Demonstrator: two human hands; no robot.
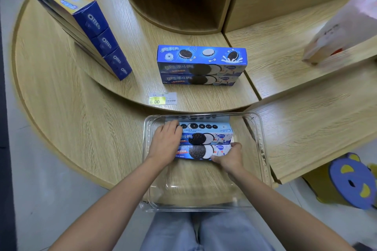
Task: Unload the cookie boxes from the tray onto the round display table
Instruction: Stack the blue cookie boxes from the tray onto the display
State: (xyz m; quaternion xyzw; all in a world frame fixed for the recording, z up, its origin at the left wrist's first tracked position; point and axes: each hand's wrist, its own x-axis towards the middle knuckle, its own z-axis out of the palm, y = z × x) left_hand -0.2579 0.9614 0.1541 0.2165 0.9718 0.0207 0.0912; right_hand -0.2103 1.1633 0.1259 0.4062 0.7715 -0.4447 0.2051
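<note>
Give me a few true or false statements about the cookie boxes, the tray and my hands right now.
1. The left hand and right hand both hold the blue cookie boxes inside the clear plastic tray. True.
2. The tray holds four boxes. False: two show.
3. The yellow price tag reads 6.00. True.
4. The tray sits on the floor. False: it rests on the round wooden display table.
</note>
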